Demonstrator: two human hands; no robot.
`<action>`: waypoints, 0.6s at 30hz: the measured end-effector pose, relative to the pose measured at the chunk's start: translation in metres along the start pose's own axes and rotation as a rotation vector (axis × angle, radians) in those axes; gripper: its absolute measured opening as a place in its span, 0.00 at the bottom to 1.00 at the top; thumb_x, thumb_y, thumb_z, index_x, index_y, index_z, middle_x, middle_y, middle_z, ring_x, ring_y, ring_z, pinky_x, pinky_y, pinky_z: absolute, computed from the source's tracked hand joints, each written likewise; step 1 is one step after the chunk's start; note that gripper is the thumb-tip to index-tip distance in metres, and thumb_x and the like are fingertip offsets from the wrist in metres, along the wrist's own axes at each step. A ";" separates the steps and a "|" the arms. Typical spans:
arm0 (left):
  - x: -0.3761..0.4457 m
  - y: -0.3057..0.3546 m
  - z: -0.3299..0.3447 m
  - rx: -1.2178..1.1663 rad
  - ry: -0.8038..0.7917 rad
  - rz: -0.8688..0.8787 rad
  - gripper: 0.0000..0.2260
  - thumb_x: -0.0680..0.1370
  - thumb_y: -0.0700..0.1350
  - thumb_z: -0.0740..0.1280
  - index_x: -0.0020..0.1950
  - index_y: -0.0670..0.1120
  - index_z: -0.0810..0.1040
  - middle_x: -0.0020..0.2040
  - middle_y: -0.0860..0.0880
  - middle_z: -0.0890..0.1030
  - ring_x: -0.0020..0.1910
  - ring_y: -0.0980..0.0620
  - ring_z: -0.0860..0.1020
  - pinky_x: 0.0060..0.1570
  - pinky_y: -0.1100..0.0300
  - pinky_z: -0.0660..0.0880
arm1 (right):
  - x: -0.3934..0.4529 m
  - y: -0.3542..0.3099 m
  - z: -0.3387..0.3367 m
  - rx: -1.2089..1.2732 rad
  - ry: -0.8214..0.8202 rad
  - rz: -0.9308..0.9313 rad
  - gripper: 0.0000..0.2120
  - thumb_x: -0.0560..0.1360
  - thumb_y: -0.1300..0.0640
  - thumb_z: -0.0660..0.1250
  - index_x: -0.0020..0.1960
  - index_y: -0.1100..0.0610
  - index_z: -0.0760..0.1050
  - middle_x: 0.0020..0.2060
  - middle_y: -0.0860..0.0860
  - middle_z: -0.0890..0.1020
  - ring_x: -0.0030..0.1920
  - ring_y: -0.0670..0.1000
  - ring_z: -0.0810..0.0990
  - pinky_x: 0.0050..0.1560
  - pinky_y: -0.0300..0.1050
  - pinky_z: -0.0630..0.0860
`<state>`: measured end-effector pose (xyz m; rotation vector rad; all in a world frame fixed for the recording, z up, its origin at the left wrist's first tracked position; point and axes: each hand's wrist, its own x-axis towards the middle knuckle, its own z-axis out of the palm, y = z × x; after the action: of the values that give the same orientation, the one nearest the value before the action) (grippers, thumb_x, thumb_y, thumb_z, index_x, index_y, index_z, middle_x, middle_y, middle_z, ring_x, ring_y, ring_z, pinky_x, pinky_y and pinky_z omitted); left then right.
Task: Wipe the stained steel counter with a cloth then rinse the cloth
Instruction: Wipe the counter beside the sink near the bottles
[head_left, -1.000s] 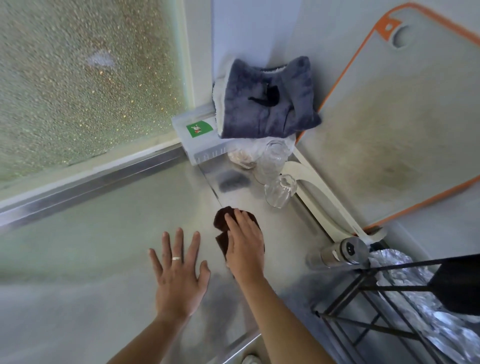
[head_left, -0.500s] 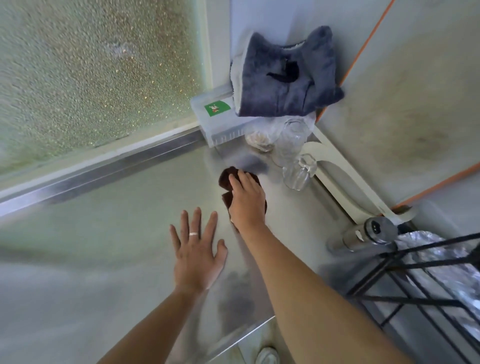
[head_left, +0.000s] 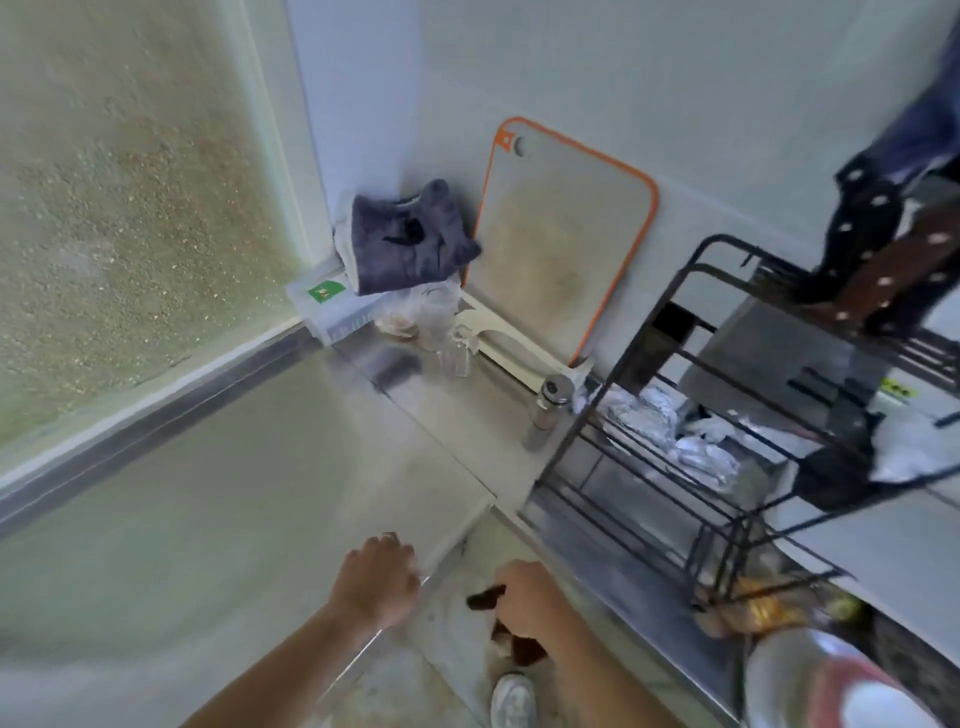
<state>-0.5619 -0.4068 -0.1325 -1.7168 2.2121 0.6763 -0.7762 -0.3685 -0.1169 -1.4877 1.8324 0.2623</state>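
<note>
The dark brown cloth (head_left: 511, 631) is off the desk (head_left: 218, 483), bunched in the right hand (head_left: 524, 603) at the lower middle of the frame, over the floor and just above a white shoe (head_left: 514, 701). That hand's fingers are curled around it, with a corner sticking out to the left and more hanging below. The left hand (head_left: 376, 582) rests at the desk's front edge, fingers bent; the blur hides whether it grips the edge. The wiping looks finished, so rinsing would be the step in hand. No tap or sink is in view. To do it well, keep the cloth gathered so nothing drips, and carry it wide of the black wire rack (head_left: 701, 467) at the right.
</note>
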 end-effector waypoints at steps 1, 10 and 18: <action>-0.008 0.012 -0.002 0.041 -0.012 0.065 0.14 0.79 0.50 0.57 0.59 0.51 0.79 0.60 0.48 0.77 0.62 0.47 0.77 0.57 0.53 0.74 | -0.022 0.018 0.005 0.080 0.003 0.037 0.17 0.81 0.60 0.63 0.68 0.58 0.77 0.65 0.56 0.80 0.63 0.56 0.80 0.64 0.46 0.78; -0.082 0.174 0.023 0.062 -0.070 0.600 0.04 0.76 0.42 0.63 0.45 0.46 0.78 0.46 0.45 0.82 0.50 0.44 0.81 0.46 0.53 0.70 | -0.217 0.167 0.029 0.641 0.456 0.391 0.16 0.80 0.57 0.63 0.63 0.45 0.81 0.48 0.54 0.87 0.48 0.58 0.86 0.49 0.56 0.84; -0.151 0.376 0.086 0.175 -0.152 1.000 0.08 0.78 0.44 0.63 0.52 0.51 0.81 0.52 0.51 0.82 0.55 0.47 0.81 0.50 0.52 0.75 | -0.342 0.301 0.091 0.815 0.899 0.744 0.18 0.77 0.60 0.60 0.61 0.47 0.81 0.51 0.50 0.83 0.49 0.56 0.84 0.49 0.53 0.82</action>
<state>-0.8892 -0.1632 -0.0591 -0.3613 2.8143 0.7189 -0.9965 0.0336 -0.0434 -0.2779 2.6498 -0.8582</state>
